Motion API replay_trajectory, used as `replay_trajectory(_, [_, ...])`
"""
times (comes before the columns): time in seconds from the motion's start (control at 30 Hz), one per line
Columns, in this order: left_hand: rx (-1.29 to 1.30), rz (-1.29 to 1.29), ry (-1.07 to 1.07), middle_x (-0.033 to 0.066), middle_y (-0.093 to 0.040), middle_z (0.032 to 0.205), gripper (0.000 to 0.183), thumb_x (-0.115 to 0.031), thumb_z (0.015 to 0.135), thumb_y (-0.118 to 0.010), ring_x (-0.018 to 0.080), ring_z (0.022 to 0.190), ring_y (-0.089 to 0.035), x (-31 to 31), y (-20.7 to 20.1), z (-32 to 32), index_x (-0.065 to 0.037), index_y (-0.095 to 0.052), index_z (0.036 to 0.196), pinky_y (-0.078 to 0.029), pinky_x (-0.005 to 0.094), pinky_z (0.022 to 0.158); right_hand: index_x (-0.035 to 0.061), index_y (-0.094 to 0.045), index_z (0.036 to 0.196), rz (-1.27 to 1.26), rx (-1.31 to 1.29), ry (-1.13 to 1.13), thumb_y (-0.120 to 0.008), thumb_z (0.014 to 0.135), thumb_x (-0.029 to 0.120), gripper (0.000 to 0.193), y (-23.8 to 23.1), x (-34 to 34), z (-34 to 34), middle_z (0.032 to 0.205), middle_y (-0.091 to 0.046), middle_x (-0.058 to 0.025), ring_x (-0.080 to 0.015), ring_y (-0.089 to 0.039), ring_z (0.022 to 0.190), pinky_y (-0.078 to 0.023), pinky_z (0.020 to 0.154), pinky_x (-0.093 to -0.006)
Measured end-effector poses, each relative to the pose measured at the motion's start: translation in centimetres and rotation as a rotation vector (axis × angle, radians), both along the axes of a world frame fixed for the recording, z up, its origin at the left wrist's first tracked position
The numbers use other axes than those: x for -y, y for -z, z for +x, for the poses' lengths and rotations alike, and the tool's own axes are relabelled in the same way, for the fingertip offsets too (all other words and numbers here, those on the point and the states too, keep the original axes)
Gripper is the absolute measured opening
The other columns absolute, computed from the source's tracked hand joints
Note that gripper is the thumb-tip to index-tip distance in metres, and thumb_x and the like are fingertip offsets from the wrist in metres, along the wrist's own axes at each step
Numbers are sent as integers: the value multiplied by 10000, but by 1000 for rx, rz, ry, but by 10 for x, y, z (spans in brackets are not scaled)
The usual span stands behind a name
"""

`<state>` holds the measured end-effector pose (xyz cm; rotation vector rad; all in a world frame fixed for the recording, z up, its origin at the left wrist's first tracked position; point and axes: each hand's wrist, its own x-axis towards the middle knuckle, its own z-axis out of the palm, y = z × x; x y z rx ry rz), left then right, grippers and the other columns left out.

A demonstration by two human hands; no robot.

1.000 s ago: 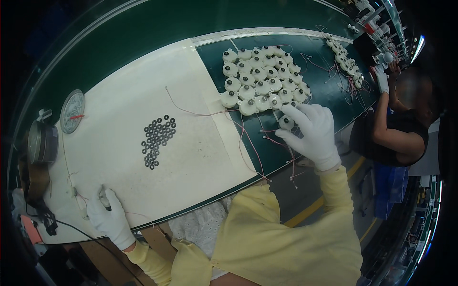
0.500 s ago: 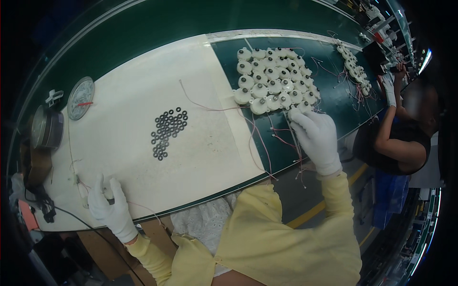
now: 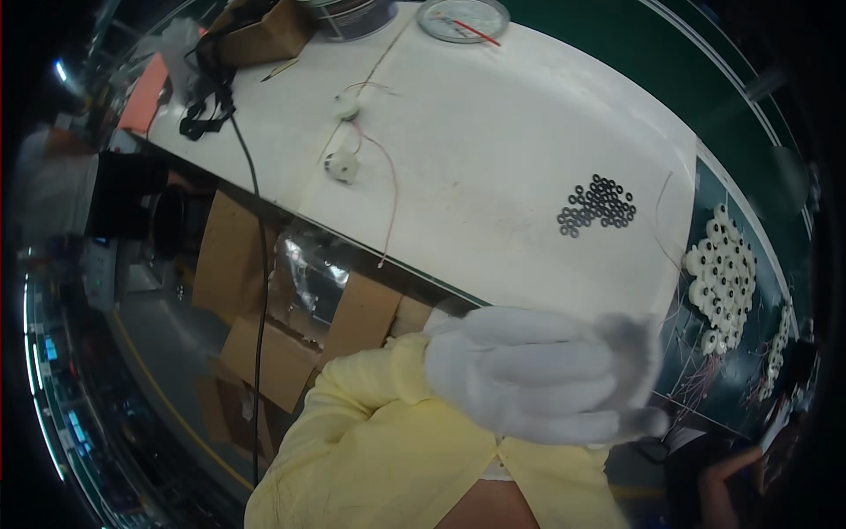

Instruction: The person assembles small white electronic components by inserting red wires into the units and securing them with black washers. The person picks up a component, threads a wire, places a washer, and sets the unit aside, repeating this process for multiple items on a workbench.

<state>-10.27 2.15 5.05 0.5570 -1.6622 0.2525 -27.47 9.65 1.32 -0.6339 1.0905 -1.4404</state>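
Observation:
My left hand (image 3: 529,375), in a white glove, is raised close in front of my chest, well above the table's near edge. Its fingers stretch to the right side by side, and I see nothing held in it. A blurred grey shape at its fingertips may be part of my right hand, whose fingers I cannot make out. On the white mat (image 3: 493,132) lie a small white motor (image 3: 342,166) with a pink wire and a second one (image 3: 348,108) behind it. Farther right is a patch of small black rings (image 3: 599,204).
Many white motors (image 3: 723,273) with black shafts stand grouped on the green table at right, wires trailing. A round clear dish (image 3: 463,19) with a red stick lies at the back. Open cardboard boxes (image 3: 273,353) and a black cable (image 3: 262,309) are below the left edge. A co-worker's arm (image 3: 727,480) shows at lower right.
The view has swung left. My left hand has left the motor by the mat's near edge and come up close to my chest. My right hand is away from the grouped motors.

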Motion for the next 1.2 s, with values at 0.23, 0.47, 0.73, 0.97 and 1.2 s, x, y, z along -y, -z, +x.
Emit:
replay_trajectory(0.23, [186,417,50,34,-601,962,242,-386,840,-711,253,820,-639,18,-12,62,-185,-684,973,-512,360,676,-29,-663,1144,132,-112,-546,-500,891,862,940,-29,40,35,995,-654,-70,-127,-588,849,-455,714,-248])
replay_trajectory(0.47, [248,557,-1062,133,-715,1050,286,-237,867,-802,317,967,-662,42,35,188,-92,-769,1111,-532,435,851,-7,-686,1119,-159,-747,-265,-776,772,730,819,-38,50,-3,926,-652,-41,-113,-591,818,-460,707,-264])
replay_trajectory(0.73, [290,670,-612,10,-634,748,203,-228,824,-826,236,723,-613,48,40,172,-113,-741,968,-497,388,668,65,-718,1207,-459,-1520,-371,-846,831,381,508,-36,98,-19,822,-656,-40,-216,-585,732,-462,684,-337])
replay_trajectory(0.97, [293,756,-563,17,-625,788,237,-163,798,-833,239,716,-581,57,47,184,-95,-707,988,-478,374,693,11,-660,1300,-444,-1541,-437,-777,920,162,425,-23,114,-5,911,-707,-54,-211,-628,789,-518,751,-322])
replay_trajectory(1.2, [255,720,-523,16,-632,790,240,-149,772,-833,221,705,-582,57,51,189,-108,-708,972,-470,363,675,-3,-651,1284,-356,-1411,-425,-809,867,48,449,-20,112,-4,974,-729,-70,-167,-652,870,-532,770,-287])
